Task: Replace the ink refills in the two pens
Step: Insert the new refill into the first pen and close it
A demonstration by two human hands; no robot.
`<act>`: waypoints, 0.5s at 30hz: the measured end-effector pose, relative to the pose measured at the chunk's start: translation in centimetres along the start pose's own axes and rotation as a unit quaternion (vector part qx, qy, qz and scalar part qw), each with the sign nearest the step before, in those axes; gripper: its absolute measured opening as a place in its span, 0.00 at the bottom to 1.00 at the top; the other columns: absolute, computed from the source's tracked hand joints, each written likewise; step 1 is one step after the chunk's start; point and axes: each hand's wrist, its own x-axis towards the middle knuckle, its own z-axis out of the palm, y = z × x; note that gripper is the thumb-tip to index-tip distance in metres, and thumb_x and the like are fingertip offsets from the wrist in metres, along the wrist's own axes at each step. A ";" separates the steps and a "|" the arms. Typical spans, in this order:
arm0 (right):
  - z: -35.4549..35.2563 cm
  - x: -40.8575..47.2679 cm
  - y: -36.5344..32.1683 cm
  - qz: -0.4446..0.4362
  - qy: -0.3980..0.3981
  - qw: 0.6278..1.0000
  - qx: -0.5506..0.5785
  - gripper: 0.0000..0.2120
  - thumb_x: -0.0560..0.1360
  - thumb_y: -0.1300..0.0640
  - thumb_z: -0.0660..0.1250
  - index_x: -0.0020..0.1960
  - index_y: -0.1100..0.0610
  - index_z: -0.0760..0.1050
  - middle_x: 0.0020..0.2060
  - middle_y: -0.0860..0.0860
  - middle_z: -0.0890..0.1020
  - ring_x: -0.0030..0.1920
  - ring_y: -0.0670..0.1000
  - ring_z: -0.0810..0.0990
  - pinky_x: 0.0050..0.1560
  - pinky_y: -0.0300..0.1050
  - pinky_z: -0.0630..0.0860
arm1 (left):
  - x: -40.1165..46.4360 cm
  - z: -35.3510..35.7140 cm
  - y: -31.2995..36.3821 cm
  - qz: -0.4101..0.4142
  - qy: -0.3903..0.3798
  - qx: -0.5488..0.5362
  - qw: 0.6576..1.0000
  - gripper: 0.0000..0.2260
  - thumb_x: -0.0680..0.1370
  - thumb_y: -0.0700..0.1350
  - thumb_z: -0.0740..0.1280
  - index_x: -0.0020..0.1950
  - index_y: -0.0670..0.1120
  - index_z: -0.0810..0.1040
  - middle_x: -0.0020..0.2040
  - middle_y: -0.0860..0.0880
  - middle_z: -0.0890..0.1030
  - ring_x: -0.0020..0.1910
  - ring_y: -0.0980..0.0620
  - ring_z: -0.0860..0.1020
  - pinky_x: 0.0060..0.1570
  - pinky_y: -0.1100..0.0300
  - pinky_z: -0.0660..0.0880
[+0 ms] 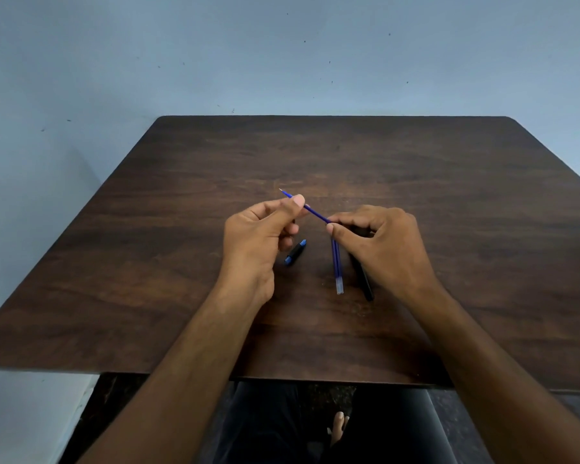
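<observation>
While the left hand (265, 229) pinches a thin blue refill (315, 212) near its writing tip, the right hand (379, 242) closes on the other end of it, where the refill disappears between thumb and forefinger. What else the right hand grips there is hidden under its fingers. The refill slants above the dark wooden table (449, 195), its fine point aimed up and to the left. Two more refills (336, 266) lie side by side on the table just below the right hand, clear ends toward the person, and a black pen barrel (364, 279) lies just beside them, partly under the right wrist. A short black cap with blue ends (295, 252) rests between the two hands.

The refill looks very light, narrow and a little bendy, so it would likely bow if pushed from far back. A hold close to the end being guided seems best, with gentle pressure. The metal tip is probably delicate and could smear ink, so fingers belong on the plastic tube.
</observation>
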 end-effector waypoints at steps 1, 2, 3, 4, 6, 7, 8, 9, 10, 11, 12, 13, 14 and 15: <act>0.0 0.0 -0.1 0.001 -0.004 1.000 -0.003 0.10 0.76 0.55 0.73 0.57 0.54 0.85 0.42 0.48 0.86 0.44 0.44 0.83 0.48 0.38 0.80 | 0.0 0.1 0.1 -0.006 -0.003 -0.019 1.000 0.06 0.72 0.47 0.77 0.43 0.45 0.87 0.45 0.45 0.87 0.32 0.59 0.76 0.32 0.64 0.74; -0.1 0.0 -0.2 0.002 -0.005 1.000 -0.004 0.11 0.76 0.55 0.73 0.57 0.54 0.84 0.43 0.48 0.86 0.45 0.45 0.83 0.49 0.41 0.80 | 0.0 0.2 0.2 -0.006 -0.005 -0.035 0.999 0.05 0.72 0.47 0.77 0.42 0.46 0.87 0.46 0.44 0.87 0.32 0.59 0.76 0.32 0.63 0.74; -0.1 0.0 -0.2 0.003 -0.005 1.000 -0.003 0.11 0.76 0.54 0.73 0.57 0.54 0.84 0.43 0.49 0.86 0.45 0.45 0.83 0.50 0.42 0.81 | 0.0 0.3 0.3 0.002 -0.001 -0.047 0.999 0.04 0.73 0.46 0.76 0.41 0.46 0.87 0.46 0.44 0.87 0.32 0.59 0.76 0.32 0.64 0.74; -0.1 -0.1 -0.2 0.005 -0.003 1.000 -0.002 0.11 0.76 0.54 0.73 0.58 0.54 0.84 0.44 0.49 0.86 0.46 0.45 0.83 0.50 0.41 0.81 | 0.0 0.5 0.5 0.014 0.006 -0.056 0.998 0.04 0.73 0.45 0.76 0.40 0.46 0.87 0.46 0.44 0.87 0.31 0.59 0.75 0.32 0.64 0.74; -0.2 -0.2 -0.2 0.007 -0.001 1.000 -0.003 0.11 0.76 0.54 0.73 0.57 0.54 0.84 0.44 0.48 0.87 0.46 0.45 0.84 0.50 0.40 0.81 | 0.1 0.7 1.0 0.039 0.025 -0.075 0.996 0.04 0.74 0.44 0.75 0.41 0.46 0.86 0.46 0.44 0.87 0.30 0.59 0.74 0.31 0.64 0.73; -0.3 -0.2 -0.2 0.007 0.000 1.000 -0.005 0.11 0.76 0.54 0.73 0.57 0.53 0.84 0.44 0.49 0.87 0.45 0.45 0.84 0.49 0.41 0.81 | 0.2 0.7 1.2 0.050 0.035 -0.083 0.995 0.03 0.74 0.44 0.75 0.42 0.46 0.85 0.46 0.43 0.87 0.30 0.58 0.74 0.32 0.63 0.73; -0.3 -0.3 -0.2 0.006 0.001 1.000 -0.006 0.10 0.75 0.54 0.73 0.57 0.53 0.84 0.43 0.49 0.87 0.45 0.45 0.84 0.49 0.41 0.81 | 0.3 0.7 1.5 0.060 0.046 -0.088 0.993 0.03 0.74 0.44 0.75 0.42 0.45 0.85 0.45 0.44 0.87 0.30 0.58 0.73 0.32 0.63 0.73; -0.4 -0.3 -0.2 0.004 0.004 1.000 -0.005 0.10 0.75 0.54 0.74 0.56 0.53 0.85 0.43 0.48 0.87 0.45 0.45 0.84 0.48 0.41 0.81 | 0.4 0.7 1.8 0.071 0.057 -0.092 0.992 0.03 0.74 0.44 0.75 0.42 0.45 0.85 0.45 0.44 0.87 0.30 0.57 0.73 0.32 0.63 0.73; -0.4 -0.3 -0.1 0.004 0.007 1.000 -0.004 0.10 0.75 0.55 0.74 0.55 0.53 0.85 0.43 0.48 0.87 0.45 0.44 0.84 0.48 0.39 0.80 | 0.6 0.6 2.1 0.084 0.066 -0.095 0.990 0.03 0.74 0.44 0.75 0.41 0.46 0.85 0.44 0.44 0.87 0.30 0.57 0.73 0.32 0.63 0.73; -0.5 -0.3 -0.1 0.006 0.008 1.000 -0.003 0.09 0.75 0.55 0.74 0.55 0.53 0.85 0.44 0.47 0.87 0.45 0.42 0.84 0.48 0.34 0.79 | 0.8 0.5 2.4 0.097 0.071 -0.094 0.988 0.04 0.74 0.43 0.75 0.40 0.46 0.85 0.44 0.43 0.87 0.29 0.57 0.72 0.32 0.63 0.72; -0.5 -0.3 0.0 0.008 0.006 1.000 -0.002 0.09 0.75 0.55 0.74 0.55 0.53 0.85 0.45 0.46 0.87 0.45 0.40 0.83 0.49 0.30 0.78 | 1.0 0.3 2.6 0.109 0.074 -0.089 0.987 0.05 0.74 0.43 0.75 0.39 0.46 0.85 0.43 0.43 0.87 0.29 0.56 0.71 0.31 0.62 0.72; -0.6 -0.3 0.1 0.011 0.004 1.000 -0.002 0.09 0.75 0.55 0.74 0.55 0.53 0.85 0.45 0.45 0.87 0.46 0.39 0.83 0.50 0.27 0.76 | 1.2 0.0 2.9 0.117 0.073 -0.077 0.987 0.05 0.74 0.43 0.76 0.39 0.46 0.85 0.43 0.42 0.86 0.29 0.56 0.71 0.31 0.62 0.71; -0.6 -0.4 0.2 0.012 0.004 1.000 -0.001 0.09 0.75 0.55 0.74 0.55 0.53 0.85 0.45 0.45 0.86 0.46 0.37 0.82 0.50 0.25 0.75 | 1.4 -0.3 3.2 0.123 0.069 -0.063 0.988 0.04 0.73 0.44 0.76 0.39 0.45 0.85 0.43 0.42 0.86 0.29 0.55 0.70 0.31 0.62 0.70; -0.6 -0.4 0.2 0.014 0.007 1.000 0.001 0.09 0.75 0.55 0.74 0.55 0.53 0.85 0.45 0.44 0.86 0.45 0.36 0.81 0.49 0.24 0.74 | 1.5 -0.7 3.4 0.126 0.061 -0.044 0.989 0.04 0.73 0.44 0.77 0.40 0.45 0.86 0.42 0.42 0.86 0.29 0.54 0.69 0.31 0.61 0.69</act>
